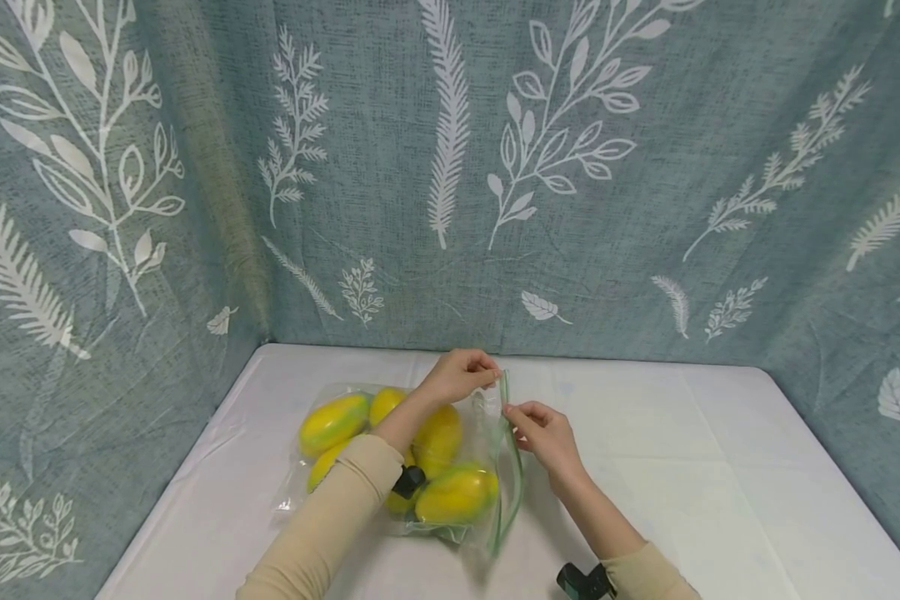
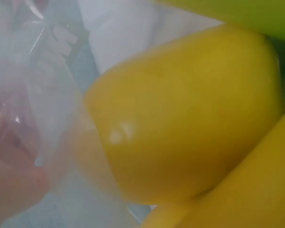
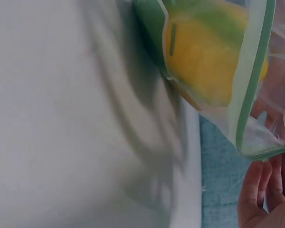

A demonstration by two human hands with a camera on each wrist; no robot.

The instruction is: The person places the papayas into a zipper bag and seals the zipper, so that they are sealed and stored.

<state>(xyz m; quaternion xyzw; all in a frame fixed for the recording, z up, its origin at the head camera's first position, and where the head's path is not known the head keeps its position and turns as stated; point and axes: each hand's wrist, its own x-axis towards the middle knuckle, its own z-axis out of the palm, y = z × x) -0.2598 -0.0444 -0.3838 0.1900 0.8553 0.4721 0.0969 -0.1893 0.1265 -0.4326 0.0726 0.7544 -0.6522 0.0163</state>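
Note:
A clear zip bag (image 1: 288,492) with a green zip strip (image 1: 518,475) lies on the table, holding several yellow-green mangoes (image 1: 457,495). My left hand (image 1: 459,375) reaches over the bag and pinches the far end of its mouth. Just nearer to me, my right hand (image 1: 543,433) pinches the zip strip between thumb and fingers. Toward me the mouth hangs apart in a loop. One mango (image 2: 180,114) fills the left wrist view, beside the blurred left hand (image 2: 14,175) and plastic. In the right wrist view the green strip (image 3: 251,80) bends toward the fingers at lower right.
A white cloth covers the table (image 1: 667,467), which stretches right of the bag. Blue-green curtains with white leaf prints (image 1: 390,167) stand behind and at both sides. A small black camera (image 1: 587,581) is worn on the right wrist, another (image 1: 409,481) on the left.

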